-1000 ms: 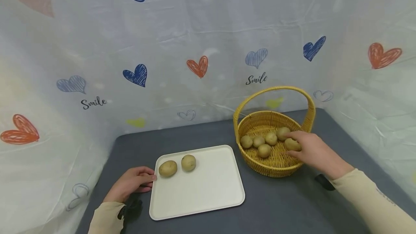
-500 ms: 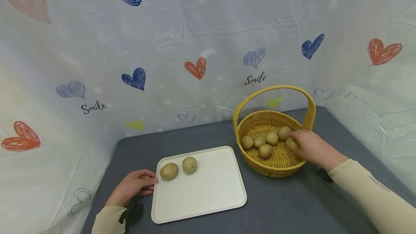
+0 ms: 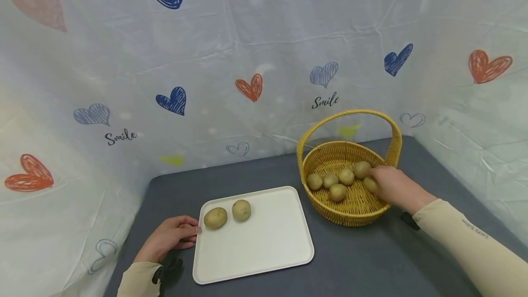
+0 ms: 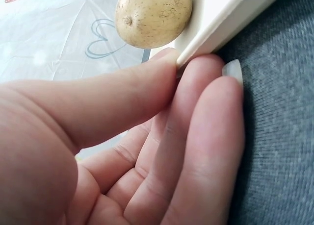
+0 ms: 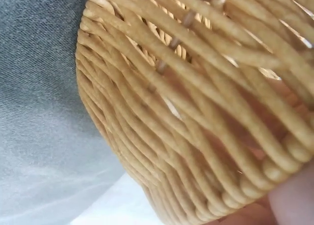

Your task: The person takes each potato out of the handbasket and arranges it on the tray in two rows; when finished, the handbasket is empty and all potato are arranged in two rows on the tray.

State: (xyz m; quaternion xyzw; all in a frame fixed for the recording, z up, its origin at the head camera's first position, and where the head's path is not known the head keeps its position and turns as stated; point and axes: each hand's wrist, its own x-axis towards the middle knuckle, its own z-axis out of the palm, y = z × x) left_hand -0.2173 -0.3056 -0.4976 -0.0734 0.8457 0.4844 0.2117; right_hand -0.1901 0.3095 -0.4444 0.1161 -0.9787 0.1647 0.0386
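My left hand [image 3: 170,236] pinches the left rim of a white tray [image 3: 268,246]. In the left wrist view, the thumb presses on the rim of the tray [image 4: 216,31] and the fingers lie curled beneath it. Two potatoes rest near the tray's back left corner, an oblong potato [image 3: 215,218] and a rounder potato [image 3: 241,210]. Over the right rim of a yellow wicker basket [image 3: 350,219] reaches my right hand [image 3: 396,188]. Its fingers grip a potato [image 3: 371,184] inside, partly hidden by the hand. The basket wall [image 5: 162,107] covers most of the right wrist view.
Several other potatoes lie in the basket, among them a potato [image 3: 337,192] at the front and a potato [image 3: 361,169] beside my right fingers. The basket handle [image 3: 350,112] arches above. A heart-printed curtain [image 3: 255,35] stands behind the grey table [image 3: 342,265].
My right hand has lowered and brought its fingers round the potato at the basket's right side. My left hand keeps its hold on the tray. The view has shifted slightly.
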